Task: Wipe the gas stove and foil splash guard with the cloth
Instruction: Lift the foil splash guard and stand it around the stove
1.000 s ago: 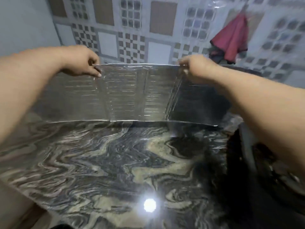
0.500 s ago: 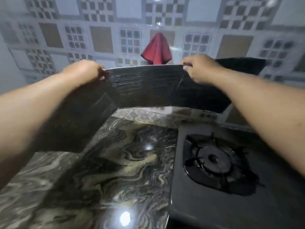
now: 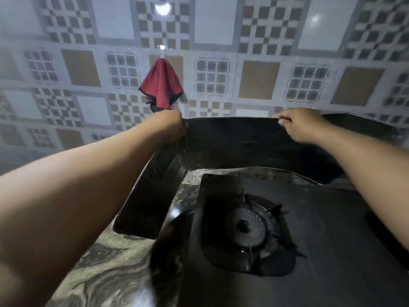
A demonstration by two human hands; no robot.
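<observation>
Both closed on foil splash guard [image 3: 232,140] top edge: left hand [image 3: 167,126], right hand [image 3: 302,125].

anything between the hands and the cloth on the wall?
Both hands, left hand and right hand, grip the foil splash guard top edge. The red cloth hangs on the wall just above the left hand; nothing visible blocks it.

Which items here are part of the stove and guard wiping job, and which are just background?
In the job:
- foil splash guard, top edge held by both hands
- left hand
- right hand
- gas stove with its burner
- red cloth, hanging on the wall, not yet picked up

Background:
- patterned tile wall
- marble counter
</observation>
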